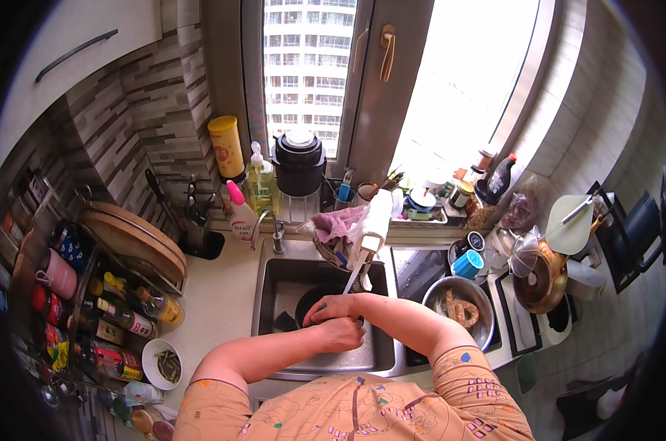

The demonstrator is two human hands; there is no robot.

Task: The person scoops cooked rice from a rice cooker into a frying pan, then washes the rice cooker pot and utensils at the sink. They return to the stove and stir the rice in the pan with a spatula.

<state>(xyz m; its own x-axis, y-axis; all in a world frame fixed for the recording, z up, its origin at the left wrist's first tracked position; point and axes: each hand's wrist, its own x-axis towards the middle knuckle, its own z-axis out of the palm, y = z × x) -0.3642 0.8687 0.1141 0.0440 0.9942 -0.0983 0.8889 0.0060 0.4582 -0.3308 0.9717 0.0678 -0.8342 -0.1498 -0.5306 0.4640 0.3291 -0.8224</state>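
Note:
Over the stainless steel sink point(355, 361), my two hands work close together above a round black pan or pot point(305, 300). My right hand point(328, 308) reaches in from the right, fingers bent down towards the dark vessel; a small dark piece shows by its fingers. Just nearer to me, my left hand point(341, 334) has curled fingers, and what lies inside them is hidden. A thin stream of water point(355, 273) falls behind my right hand from a white-covered tap point(374, 226). Another dark piece point(285, 321) lies in the sink, left of my hands.
A steel bowl point(429, 297) with sausage-like food point(462, 311) stands right of the sink. At left are a white bowl point(148, 361), several sauce bottles point(126, 325), round wooden boards point(129, 237) and a knife block point(200, 237). Spray bottle point(240, 220) and cloths point(336, 226) stand behind.

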